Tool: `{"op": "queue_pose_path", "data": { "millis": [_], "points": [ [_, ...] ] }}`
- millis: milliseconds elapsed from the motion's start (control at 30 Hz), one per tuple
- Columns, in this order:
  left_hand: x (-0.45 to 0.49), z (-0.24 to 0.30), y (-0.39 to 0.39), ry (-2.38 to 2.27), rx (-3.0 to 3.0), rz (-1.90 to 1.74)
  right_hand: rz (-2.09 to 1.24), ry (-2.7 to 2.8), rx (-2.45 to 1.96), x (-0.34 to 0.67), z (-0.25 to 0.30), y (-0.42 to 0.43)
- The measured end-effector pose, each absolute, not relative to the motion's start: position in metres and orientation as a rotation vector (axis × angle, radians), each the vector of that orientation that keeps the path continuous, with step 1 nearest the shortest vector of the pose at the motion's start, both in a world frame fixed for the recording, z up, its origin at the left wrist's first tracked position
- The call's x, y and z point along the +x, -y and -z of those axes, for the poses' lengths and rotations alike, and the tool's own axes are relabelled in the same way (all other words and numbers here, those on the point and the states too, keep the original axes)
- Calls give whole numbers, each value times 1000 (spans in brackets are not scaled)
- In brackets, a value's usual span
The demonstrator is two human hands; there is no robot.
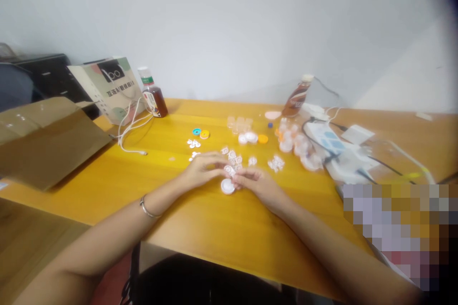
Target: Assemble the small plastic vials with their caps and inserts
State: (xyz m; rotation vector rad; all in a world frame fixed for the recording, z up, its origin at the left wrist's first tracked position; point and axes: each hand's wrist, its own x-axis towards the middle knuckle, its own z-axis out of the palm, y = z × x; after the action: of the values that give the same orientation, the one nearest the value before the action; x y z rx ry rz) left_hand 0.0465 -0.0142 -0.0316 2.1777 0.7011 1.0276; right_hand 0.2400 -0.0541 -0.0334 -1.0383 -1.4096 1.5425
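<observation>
My left hand (200,170) and my right hand (259,185) meet over the table (200,214), both with closed fingertips on a small white openwork disc (229,170). Just below it lies a round white cap (228,188), close to the right fingers. Beyond my hands is a loose group of similar white pieces (232,156), and another cluster (276,163) lies to the right. On the left are some small white bits (194,143), partly near the left fingers. The picture is blurred, so fine detail of the disc cannot be made out.
Behind are white caps (250,137), a blue cap (196,131), yellow cap (204,134) and clear cups (239,124). Two drink bottles, left (155,97) and right (296,97), stand farther back. A cardboard box (53,143), paper bag (114,88), cable (123,140) and power strip (325,138) flank them.
</observation>
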Motion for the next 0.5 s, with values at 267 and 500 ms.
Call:
{"op": "queue_pose_path", "data": {
  "millis": [267, 500],
  "points": [
    [47, 36, 16, -804, 2065, -897, -1529, 1405, -1054, 240, 35, 54],
    [50, 39, 17, -862, 1940, -915, -1519, 1340, -1077, 240, 35, 53]
  ]
}}
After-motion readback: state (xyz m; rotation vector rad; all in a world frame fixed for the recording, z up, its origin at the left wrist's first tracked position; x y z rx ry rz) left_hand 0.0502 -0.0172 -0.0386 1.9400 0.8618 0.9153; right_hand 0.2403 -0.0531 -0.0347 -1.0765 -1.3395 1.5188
